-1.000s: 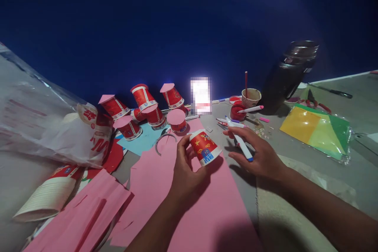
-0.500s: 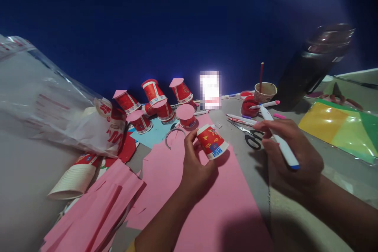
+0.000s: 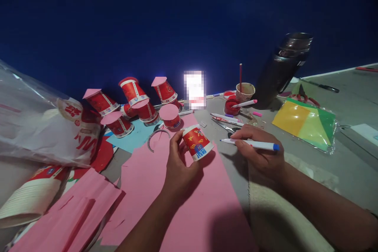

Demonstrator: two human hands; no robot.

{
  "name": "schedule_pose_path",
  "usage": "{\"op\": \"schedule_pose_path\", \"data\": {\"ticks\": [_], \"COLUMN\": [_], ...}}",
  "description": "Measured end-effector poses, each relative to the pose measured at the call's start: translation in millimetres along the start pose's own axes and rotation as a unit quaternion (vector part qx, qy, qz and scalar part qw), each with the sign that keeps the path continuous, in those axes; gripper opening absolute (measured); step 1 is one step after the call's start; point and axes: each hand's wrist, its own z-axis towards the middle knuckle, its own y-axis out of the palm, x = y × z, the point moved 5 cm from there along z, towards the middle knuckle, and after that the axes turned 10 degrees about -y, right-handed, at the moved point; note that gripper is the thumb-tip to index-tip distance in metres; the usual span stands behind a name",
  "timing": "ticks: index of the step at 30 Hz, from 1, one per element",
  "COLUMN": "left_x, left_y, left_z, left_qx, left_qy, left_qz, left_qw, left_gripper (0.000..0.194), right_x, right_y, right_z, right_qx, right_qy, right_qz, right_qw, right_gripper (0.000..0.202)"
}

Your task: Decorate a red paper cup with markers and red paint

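Observation:
My left hand grips a red paper cup by its sides. The cup is tilted, with yellow stars and blue lettering on it, just above a pink paper sheet. My right hand holds a white marker with a blue end, pinched in the fingers. Its tip points left towards the cup, a short gap apart from it. Scissors with dark handles lie behind my right hand, partly hidden, next to more markers.
Several red cups with pink paper discs stand at the back left. A plastic bag and stacked paper cups lie left. To the right are a dark flask, a red jar, a cup and a yellow-green packet.
My right hand has moved left towards the cup, and the marker has turned from steep to nearly level, tip pointing left. The view has shifted right; my left hand still holds the cup.

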Motion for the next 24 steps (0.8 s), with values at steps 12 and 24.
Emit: {"op": "schedule_pose_path", "data": {"ticks": [12, 24], "left_x": [1.4, 7.6], "left_y": [-0.2, -0.4], "left_z": [-3.0, -8.0], "left_qx": [-0.037, -0.019], "left_qy": [0.040, 0.169], "left_qz": [0.032, 0.175], "left_qw": [0.998, 0.970], "left_gripper": [0.083, 0.079], "right_x": [18.2, -7.6], "right_y": [12.6, 19.9], "right_z": [-19.9, -7.8], "right_qx": [-0.019, -0.095], "right_qy": [0.220, 0.077], "right_qz": [0.138, 0.147], "right_qw": [0.965, 0.982], "right_gripper": [0.011, 0.008]}}
